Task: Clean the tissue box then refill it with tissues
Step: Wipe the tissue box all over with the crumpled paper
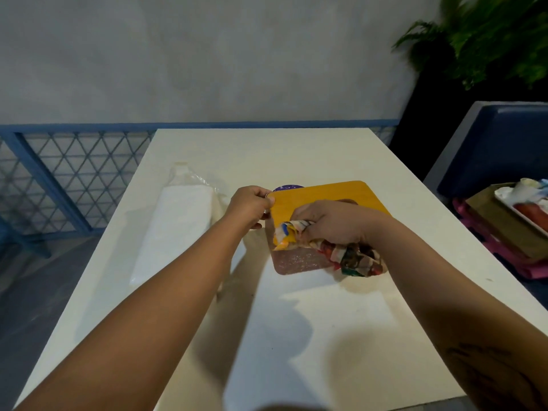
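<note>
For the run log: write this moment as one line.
phase: cleaning | left hand: pinches tissue box corner | right hand: grips cloth on box | tissue pack: on table

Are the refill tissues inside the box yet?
No, the wrapped tissue pack lies on the table left of the tissue box, while the right hand holds a cloth against it.

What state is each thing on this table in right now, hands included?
Yellow-topped tissue box with glittery pink side: resting on the white table, steadied at one corner.
Bunched multicoloured cloth: pressed onto the box's top.
Left hand: pinches the box's corner.
Right hand: grips the cloth.
Clear-wrapped pack of white tissues: lies on the table left of the box, untouched.
</note>
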